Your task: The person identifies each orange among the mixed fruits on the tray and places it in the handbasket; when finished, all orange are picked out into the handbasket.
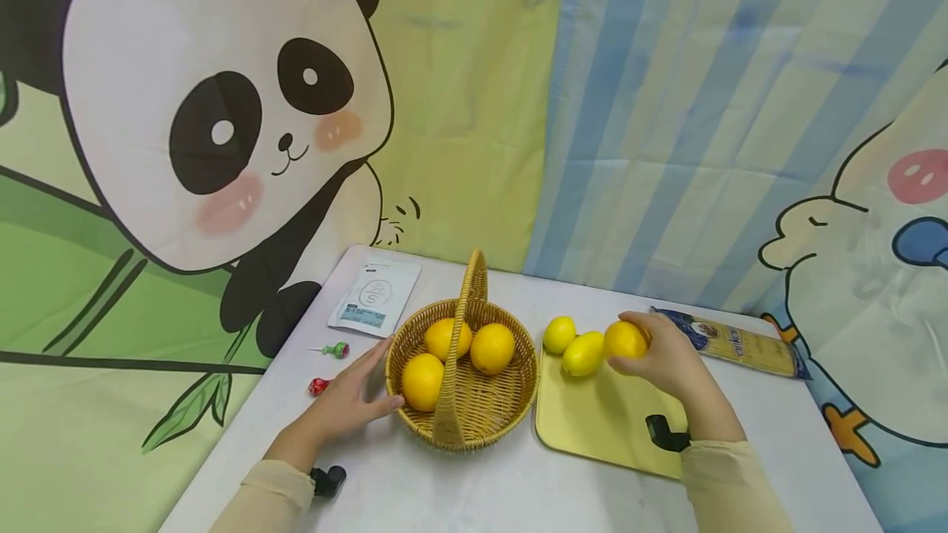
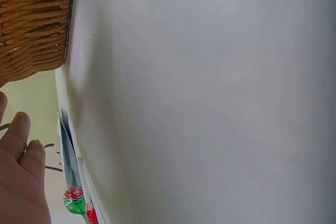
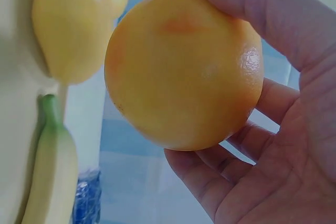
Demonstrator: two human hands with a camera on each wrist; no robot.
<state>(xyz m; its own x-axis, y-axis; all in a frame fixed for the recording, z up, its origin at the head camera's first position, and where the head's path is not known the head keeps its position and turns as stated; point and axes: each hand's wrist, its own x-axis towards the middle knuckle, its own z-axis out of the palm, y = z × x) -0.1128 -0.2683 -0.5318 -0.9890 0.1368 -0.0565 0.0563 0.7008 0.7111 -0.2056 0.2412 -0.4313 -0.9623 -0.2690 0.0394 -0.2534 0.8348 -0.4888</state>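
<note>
My right hand [image 1: 666, 356] holds an orange [image 1: 625, 340] above the yellow tray [image 1: 592, 426], thumb on one side and fingers on the other. My left hand [image 1: 342, 403] rests against the left side of a wicker basket [image 1: 489, 414], its fingers fairly straight and spread along the rim. Inside the basket lie three oranges [image 1: 492, 348], under an arched handle. Two lemons [image 1: 583, 354] sit at the tray's back left, beside the held orange. A banana [image 3: 51, 166] on the tray shows in the right wrist view; in the head view my right hand hides it.
A white pouch [image 1: 376, 296] lies behind the basket to the left. Near my left hand are a green lollipop [image 1: 339, 349] and a red one [image 1: 318, 387]. A pasta packet [image 1: 741, 344] lies right of the tray. A printed curtain [image 1: 459, 105] hangs behind the table.
</note>
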